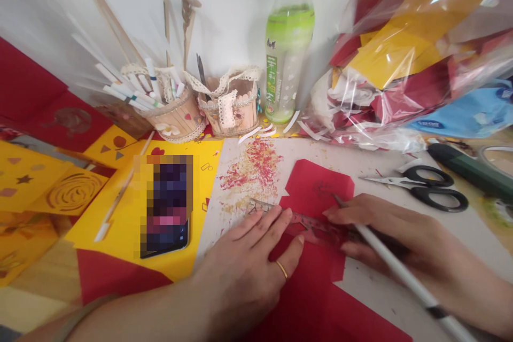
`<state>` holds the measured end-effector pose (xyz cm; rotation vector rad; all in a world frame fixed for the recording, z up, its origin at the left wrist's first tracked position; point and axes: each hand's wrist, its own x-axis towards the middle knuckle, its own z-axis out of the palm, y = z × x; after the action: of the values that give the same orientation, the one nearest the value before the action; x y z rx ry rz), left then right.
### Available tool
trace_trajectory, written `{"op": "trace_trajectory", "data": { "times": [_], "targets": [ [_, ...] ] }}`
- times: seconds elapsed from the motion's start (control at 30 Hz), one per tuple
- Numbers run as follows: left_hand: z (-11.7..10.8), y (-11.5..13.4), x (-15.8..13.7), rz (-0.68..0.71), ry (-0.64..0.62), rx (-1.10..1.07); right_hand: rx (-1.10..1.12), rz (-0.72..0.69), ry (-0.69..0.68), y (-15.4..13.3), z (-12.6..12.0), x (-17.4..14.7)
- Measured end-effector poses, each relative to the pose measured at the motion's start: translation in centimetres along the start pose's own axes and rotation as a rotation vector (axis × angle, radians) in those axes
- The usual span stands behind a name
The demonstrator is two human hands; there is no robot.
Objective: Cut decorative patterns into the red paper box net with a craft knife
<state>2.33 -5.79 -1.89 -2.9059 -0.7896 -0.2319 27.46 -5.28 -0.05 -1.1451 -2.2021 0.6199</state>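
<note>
My left hand (252,256), wearing a ring, lies flat with fingers outstretched on a clear ruler-like stencil (306,220). Beneath the stencil is a folded red paper (308,176) with a small dark drawn pattern near its upper right. The fingers of my right hand (385,230) are closed round a slim white pen-like tool (395,264). Its dark point touches or hovers just above the paper beside the pattern; I cannot tell which. Whether it is a pen or a craft knife is unclear. Black-handled scissors (435,187) lie open beyond my right hand.
A blurred-out phone (184,232) rests on yellow paper (120,230) at left, near a thin white stick (120,197). Behind stand two decorated wooden cups (232,112), a green drink bottle (286,59) and a clear bag of paper scraps (385,80). A dark green tool (473,171) lies at right.
</note>
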Motion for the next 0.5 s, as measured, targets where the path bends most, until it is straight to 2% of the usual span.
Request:
{"op": "trace_trajectory", "data": {
  "times": [0.13,0.2,0.3,0.5],
  "targets": [
    [0.0,-0.1,0.0,0.005,0.012,-0.023,-0.021,0.216,0.231,0.0,-0.6,-0.1],
    [0.0,-0.2,0.0,0.01,0.012,-0.034,0.032,0.344,0.292,-0.4,-0.6,0.3],
    [0.1,-0.2,0.0,0.018,0.024,-0.023,0.168,0.407,0.217,-1.5,-0.2,1.3],
    [0.1,-0.4,0.1,0.033,-0.012,0.047,0.219,0.282,0.074,-2.4,2.1,2.4]
  ]
}}
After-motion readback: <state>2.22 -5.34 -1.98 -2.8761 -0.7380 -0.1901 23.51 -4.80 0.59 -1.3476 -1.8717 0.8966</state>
